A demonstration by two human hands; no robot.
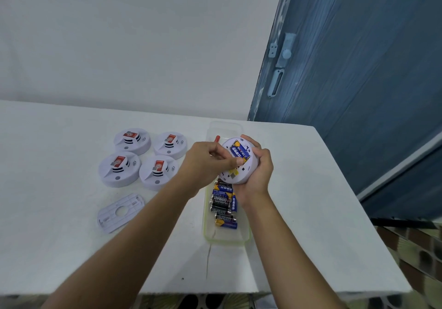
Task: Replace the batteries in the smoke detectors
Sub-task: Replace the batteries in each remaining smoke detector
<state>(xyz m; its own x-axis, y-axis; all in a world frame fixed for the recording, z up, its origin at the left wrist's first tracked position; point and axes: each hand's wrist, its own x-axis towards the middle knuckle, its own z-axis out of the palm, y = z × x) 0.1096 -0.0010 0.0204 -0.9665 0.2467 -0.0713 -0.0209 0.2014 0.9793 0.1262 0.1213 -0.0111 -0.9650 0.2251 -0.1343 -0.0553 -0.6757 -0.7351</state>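
The right hand [257,167] cups the smoke detector [242,173] from behind and wraps its rim, tilting the open back upward so the blue batteries [239,152] face the person. The left hand [208,162], fingers curled, pinches at one cell's end, probably to work it loose. Directly beneath both hands, the tray [206,227] of loose batteries [223,203] sits on the counter [299,213] within easy reach.

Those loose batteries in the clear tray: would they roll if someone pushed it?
Probably a little: the batteries are cylinders lying on their sides. The rim of the clear tray should keep them in. Packed close, they likely have little room.
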